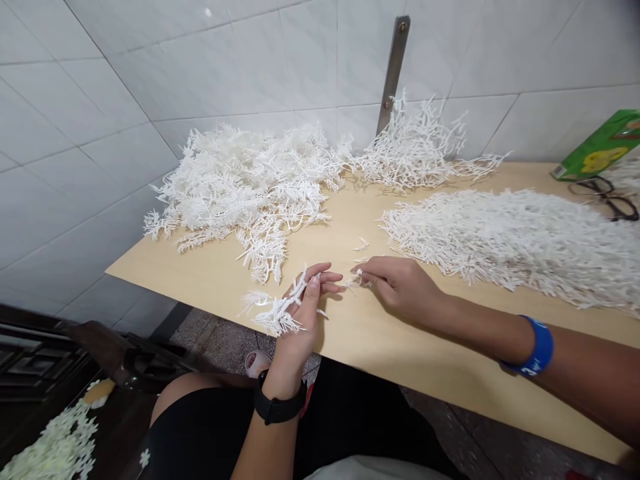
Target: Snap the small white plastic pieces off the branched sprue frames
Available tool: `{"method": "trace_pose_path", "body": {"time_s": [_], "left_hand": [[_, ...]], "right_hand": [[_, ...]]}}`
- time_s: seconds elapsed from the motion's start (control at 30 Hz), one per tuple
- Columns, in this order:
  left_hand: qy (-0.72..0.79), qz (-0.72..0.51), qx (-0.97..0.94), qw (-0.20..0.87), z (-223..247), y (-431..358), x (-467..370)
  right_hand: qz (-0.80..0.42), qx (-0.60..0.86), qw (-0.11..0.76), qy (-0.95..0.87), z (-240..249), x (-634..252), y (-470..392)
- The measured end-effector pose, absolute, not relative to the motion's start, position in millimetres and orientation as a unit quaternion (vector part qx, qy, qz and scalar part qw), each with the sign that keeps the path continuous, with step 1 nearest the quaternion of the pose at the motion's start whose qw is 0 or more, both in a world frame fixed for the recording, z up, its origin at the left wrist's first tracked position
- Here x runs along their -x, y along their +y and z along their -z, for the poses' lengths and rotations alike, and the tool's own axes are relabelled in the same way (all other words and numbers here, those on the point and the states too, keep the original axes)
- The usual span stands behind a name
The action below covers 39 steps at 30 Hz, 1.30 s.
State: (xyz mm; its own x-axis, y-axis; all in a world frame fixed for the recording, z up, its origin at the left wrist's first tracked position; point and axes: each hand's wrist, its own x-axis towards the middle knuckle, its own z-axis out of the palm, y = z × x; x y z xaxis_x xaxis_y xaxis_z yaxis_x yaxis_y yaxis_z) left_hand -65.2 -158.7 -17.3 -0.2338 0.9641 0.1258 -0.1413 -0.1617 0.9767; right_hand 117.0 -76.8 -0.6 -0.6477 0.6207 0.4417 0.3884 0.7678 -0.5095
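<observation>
Black shorts [205, 427] are showing below the near edge of the table [360, 340]. Inside that edge, the left hand [304, 310] is holding a white plastic sprig [283, 313], thumb and fingers curled around its stem. Beside it, the right hand [397, 283] is pinching a small white fragment [359, 273], thumb and forefinger together (the tips are partly hiding it). Loose scraps [362, 245] are lying just beyond the hands. Along the far edge, a tangled heap [245, 173] is sprawling toward the left corner, and a looser pile [415, 150] is sitting before the metal bracket [395, 67]. Toward the right end, a flatter, aligned heap [515, 233] is stretching. Work is seemingly running partway: the aligned heap is looking finished, the tangled heap is looking left over, though I cannot be certain.
</observation>
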Motion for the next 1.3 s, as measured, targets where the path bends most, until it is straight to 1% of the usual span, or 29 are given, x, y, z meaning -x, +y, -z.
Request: {"method": "trace_pose_path", "body": {"time_s": [0.1,0.2,0.33,0.47,0.57,0.63,0.73,0.87,0.93,1.0,1.1,1.17,1.23,1.3], "left_hand": [[0.462,-0.630,-0.432,0.450,21,-157,69],[0.453,-0.630,-0.434,0.457,22,-157,70],[0.459,-0.630,-0.446,0.440,17,-155,65],[0.504,-0.638,-0.445,0.375,18,-152,56],[0.562,-0.623,-0.455,0.299,22,-154,51],[0.585,-0.595,-0.483,0.266,22,-158,50],[0.587,-0.551,-0.524,0.279,19,-163,51],[0.592,-0.525,-0.541,0.284,16,-163,53],[0.586,-0.536,-0.537,0.284,17,-161,54],[0.567,-0.552,-0.533,0.299,18,-161,54],[0.560,-0.555,-0.537,0.300,15,-165,53],[0.573,-0.538,-0.548,0.286,11,-169,51],[0.585,-0.524,-0.555,0.275,7,-171,50],[0.590,-0.520,-0.550,0.281,6,-171,50]], "right_hand": [[-0.119,0.348,0.289,-0.884,-1,-119,-66],[-0.110,0.380,0.282,-0.874,-3,-119,-65],[-0.147,0.358,0.303,-0.871,-7,-116,-73],[-0.203,0.214,0.327,-0.898,-11,-113,-97],[-0.215,0.147,0.305,-0.916,-13,-108,-113],[-0.221,0.164,0.277,-0.921,-13,-106,-119],[-0.244,0.186,0.254,-0.917,-11,-103,-117],[-0.297,0.193,0.281,-0.892,-12,-103,-110],[-0.342,0.200,0.297,-0.869,-14,-104,-109],[-0.357,0.190,0.308,-0.861,-17,-105,-111],[-0.300,0.159,0.305,-0.890,-19,-106,-118],[-0.257,0.170,0.277,-0.910,-18,-105,-122],[-0.237,0.199,0.243,-0.919,-15,-104,-123],[-0.239,0.213,0.234,-0.918,-12,-103,-120]]}}
